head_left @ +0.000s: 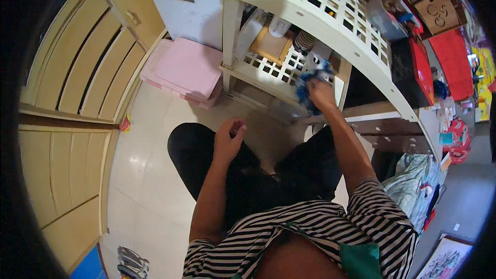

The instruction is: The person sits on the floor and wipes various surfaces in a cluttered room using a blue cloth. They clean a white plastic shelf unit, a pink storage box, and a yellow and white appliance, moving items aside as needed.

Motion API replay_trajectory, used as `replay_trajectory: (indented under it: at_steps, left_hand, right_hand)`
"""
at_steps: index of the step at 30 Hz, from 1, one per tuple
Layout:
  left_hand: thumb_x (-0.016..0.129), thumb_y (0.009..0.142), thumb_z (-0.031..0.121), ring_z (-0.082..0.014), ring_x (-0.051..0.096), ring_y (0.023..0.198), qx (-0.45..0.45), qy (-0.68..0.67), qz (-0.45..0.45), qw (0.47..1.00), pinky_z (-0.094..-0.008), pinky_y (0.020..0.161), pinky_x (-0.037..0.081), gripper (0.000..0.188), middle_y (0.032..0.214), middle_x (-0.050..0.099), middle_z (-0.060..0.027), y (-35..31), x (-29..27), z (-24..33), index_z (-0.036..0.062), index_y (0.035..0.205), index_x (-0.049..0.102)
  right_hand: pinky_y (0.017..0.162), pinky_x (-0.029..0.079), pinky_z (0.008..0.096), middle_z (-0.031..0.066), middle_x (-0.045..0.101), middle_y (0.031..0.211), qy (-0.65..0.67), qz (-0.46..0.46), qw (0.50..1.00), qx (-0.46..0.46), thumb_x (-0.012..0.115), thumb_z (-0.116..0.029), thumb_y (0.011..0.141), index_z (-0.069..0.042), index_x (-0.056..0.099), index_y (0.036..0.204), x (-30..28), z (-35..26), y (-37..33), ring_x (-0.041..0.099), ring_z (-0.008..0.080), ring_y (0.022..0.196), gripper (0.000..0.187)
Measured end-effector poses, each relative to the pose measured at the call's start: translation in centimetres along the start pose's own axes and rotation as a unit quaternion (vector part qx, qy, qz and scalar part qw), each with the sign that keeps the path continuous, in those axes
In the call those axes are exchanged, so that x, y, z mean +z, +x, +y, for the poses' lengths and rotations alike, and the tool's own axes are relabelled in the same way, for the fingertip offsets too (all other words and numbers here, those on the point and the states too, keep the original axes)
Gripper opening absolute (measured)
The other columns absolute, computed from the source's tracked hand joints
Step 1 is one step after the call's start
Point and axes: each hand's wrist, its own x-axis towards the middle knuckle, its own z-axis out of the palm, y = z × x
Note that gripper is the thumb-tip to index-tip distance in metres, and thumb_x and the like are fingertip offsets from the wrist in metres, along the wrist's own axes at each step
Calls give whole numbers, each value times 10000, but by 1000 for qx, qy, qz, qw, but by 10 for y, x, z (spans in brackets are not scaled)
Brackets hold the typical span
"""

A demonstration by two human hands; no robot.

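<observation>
My right hand (321, 95) reaches into the lower level of a cream lattice shelf unit (301, 14). Its fingers are closed around a bunched blue-and-white cloth (304, 97), which rests against the shelf's lattice board. A small white item with dark spots (315, 61) sits just beyond the cloth; whether it is part of it, I cannot tell. My left hand (229, 140) hovers over my lap near the left knee, loosely curled, thumb apart from the fingers, with nothing visible in it.
On the same level are a wooden frame (269, 46), a white cylinder (279, 26) and a dark ribbed round object (304, 41). A pink lidded box (183, 67) stands on the floor at the shelf's left. Yellow cabinets (82, 67) line the left; a clear plastic bin (385, 18) sits on top.
</observation>
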Motion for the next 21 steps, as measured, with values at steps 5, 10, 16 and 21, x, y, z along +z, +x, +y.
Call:
replay_trajectory:
  at_steps: [5, 10, 16, 21]
  left_hand:
    - [650, 888, 162, -179, 635, 844, -21, -47, -7, 999, -303, 755, 496, 205, 942, 678, -72, 6, 5, 10, 52, 1061, 653]
    - [653, 885, 159, -186, 633, 842, -13, -22, -26, 999, -306, 763, 503, 212, 947, 673, -77, 1, 9, 11, 51, 1067, 644]
    - [654, 881, 146, -184, 637, 858, -17, -19, -4, 1000, -313, 773, 505, 226, 949, 669, -89, 0, 4, 7, 58, 1088, 637]
    - [647, 899, 142, -138, 615, 862, -30, -24, -6, 999, -288, 792, 486, 188, 956, 664, -50, -4, -8, 9, 42, 1057, 645]
  right_hand:
    - [915, 462, 560, 297, 533, 1167, -170, -16, 972, 163, 482, -174, 907, 20, 519, 1240, 69, 69, -71, 597, 458, 1031, 387]
    - [870, 486, 513, 233, 505, 1195, -27, 31, 992, 116, 499, -223, 950, -37, 513, 1243, 68, 17, -45, 558, 426, 988, 347]
    - [789, 489, 476, 178, 596, 1068, -28, 153, 982, -105, 476, -295, 990, -115, 571, 1217, 79, -89, 23, 564, 402, 983, 305]
    - [966, 413, 576, 217, 491, 1273, 125, -32, 992, 6, 458, -624, 898, -63, 608, 1202, 51, -210, 67, 451, 449, 1184, 655]
